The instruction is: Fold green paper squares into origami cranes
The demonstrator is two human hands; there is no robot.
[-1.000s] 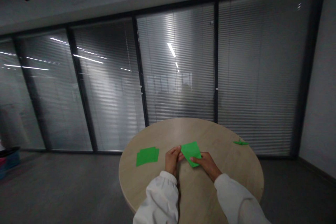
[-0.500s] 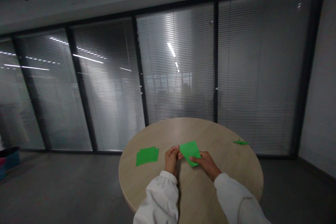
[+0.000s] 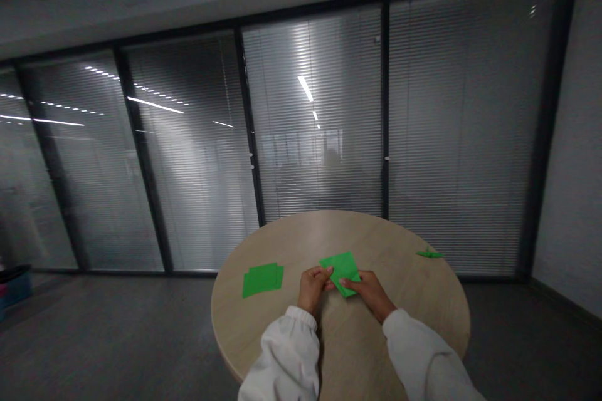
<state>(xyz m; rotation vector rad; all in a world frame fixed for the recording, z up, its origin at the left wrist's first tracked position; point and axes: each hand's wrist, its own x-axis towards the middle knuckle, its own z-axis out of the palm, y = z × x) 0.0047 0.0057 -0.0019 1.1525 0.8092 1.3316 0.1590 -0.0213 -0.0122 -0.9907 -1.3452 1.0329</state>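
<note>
A folded sheet of green paper (image 3: 345, 267) is held between my two hands just above the table's middle. My left hand (image 3: 314, 287) pinches its left edge, thumb on top. On the lower right side my right hand (image 3: 370, 291) grips it, with the thumb pressed on the upper face. The fingers beneath the sheet are partly hidden. To the left of my hands lie green paper sheets (image 3: 262, 279), stacked a little out of line. A small folded green paper figure (image 3: 429, 254) rests near the table's right edge.
The round wooden table (image 3: 329, 229) stands close to a glass partition (image 3: 320, 106) with blinds. A blue bin (image 3: 17, 282) is on the floor at the far left. A plain wall (image 3: 574, 138) rises on the right.
My left hand has shifted slightly right, and its thumb now lies over the paper's left edge. My right hand keeps its grip in nearly the same place.
</note>
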